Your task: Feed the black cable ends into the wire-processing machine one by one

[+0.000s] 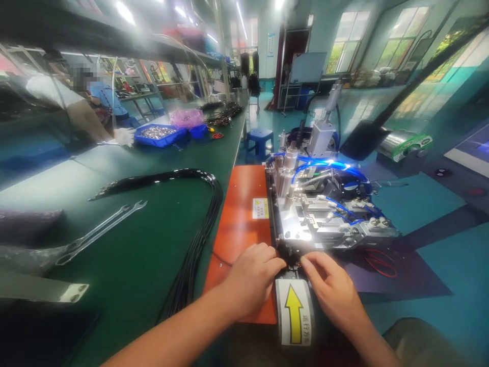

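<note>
My left hand (255,275) rests over the orange plate (244,224), fingers curled and closed. A thin black cable (221,259) crosses the plate and disappears under this hand, which appears to grip it. Facing it, my right hand (333,285) pinches thumb and forefinger at the machine's front edge; what is between them is too small to make out. Both sets of fingertips meet at a small dark fixture (292,267), partly hidden. Just below is a white label with a yellow arrow (293,311). The metal machine with blue air tubes (328,204) stands directly beyond my hands.
A bundle of black cables (202,244) curves over the green table (145,270), with two wrenches (107,229) to its left. Farther back are a blue tray of small parts (158,134) and a co-worker's gloved hand (124,136). A solder spool (405,145) is at right.
</note>
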Action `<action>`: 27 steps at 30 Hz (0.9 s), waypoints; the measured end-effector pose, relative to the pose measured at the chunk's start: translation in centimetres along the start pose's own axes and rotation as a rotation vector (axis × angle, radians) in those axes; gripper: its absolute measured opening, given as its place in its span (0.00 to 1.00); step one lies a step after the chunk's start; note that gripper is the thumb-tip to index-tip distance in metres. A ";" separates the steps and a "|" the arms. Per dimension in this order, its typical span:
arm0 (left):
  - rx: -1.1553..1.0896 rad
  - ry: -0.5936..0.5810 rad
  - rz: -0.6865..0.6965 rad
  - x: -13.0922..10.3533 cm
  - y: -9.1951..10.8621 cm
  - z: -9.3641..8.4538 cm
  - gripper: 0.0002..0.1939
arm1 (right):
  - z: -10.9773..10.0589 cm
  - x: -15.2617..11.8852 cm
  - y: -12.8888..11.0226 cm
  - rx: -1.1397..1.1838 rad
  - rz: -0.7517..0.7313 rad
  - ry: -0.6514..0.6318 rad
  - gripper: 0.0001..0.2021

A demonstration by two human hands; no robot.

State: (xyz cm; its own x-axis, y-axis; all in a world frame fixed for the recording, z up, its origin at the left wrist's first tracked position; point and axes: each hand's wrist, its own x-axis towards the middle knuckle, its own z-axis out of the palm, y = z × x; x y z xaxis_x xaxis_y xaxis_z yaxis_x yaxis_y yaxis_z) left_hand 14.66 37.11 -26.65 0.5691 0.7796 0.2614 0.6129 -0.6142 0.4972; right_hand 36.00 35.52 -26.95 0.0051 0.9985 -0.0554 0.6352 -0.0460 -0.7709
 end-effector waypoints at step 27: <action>-0.042 -0.167 -0.046 0.5 1.4 -5.7 0.11 | -6.9 -7.6 10.0 0.135 0.302 -0.035 0.22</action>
State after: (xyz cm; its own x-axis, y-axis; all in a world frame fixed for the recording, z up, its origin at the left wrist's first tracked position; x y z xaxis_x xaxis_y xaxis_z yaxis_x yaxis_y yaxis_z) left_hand 12.69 37.38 -21.11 0.6265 0.7733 0.0978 0.6188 -0.5698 0.5408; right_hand 47.62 27.71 -29.91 0.1493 0.9374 -0.3146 0.5008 -0.3460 -0.7934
